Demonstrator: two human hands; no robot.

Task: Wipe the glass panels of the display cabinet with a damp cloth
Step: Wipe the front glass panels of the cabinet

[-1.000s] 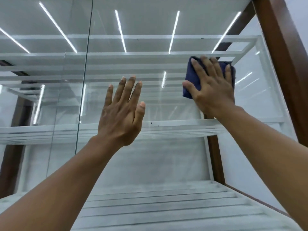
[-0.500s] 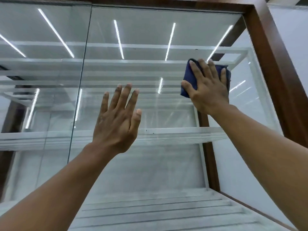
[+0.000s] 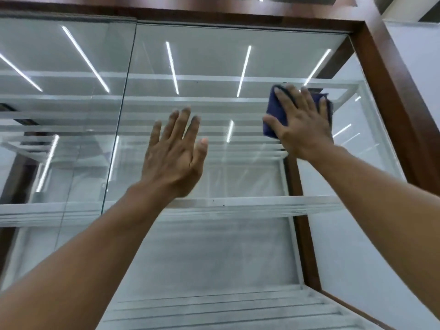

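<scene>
A tall display cabinet fills the view, with a large right glass panel and a left glass panel that meet at a vertical seam. My right hand lies flat with straight fingers on a folded dark blue cloth and presses it against the upper right part of the right panel. My left hand is raised with fingers straight and spread, palm toward the middle of the same panel; whether it touches the glass I cannot tell.
A dark brown wooden frame runs along the top and down the right side. White glass shelves sit inside the cabinet. Ceiling light strips reflect in the glass. A pale wall stands to the right.
The view has tilted upward, so the cabinet's top frame now shows. The right hand with the cloth stays at the upper right of the panel. The left hand stays raised.
</scene>
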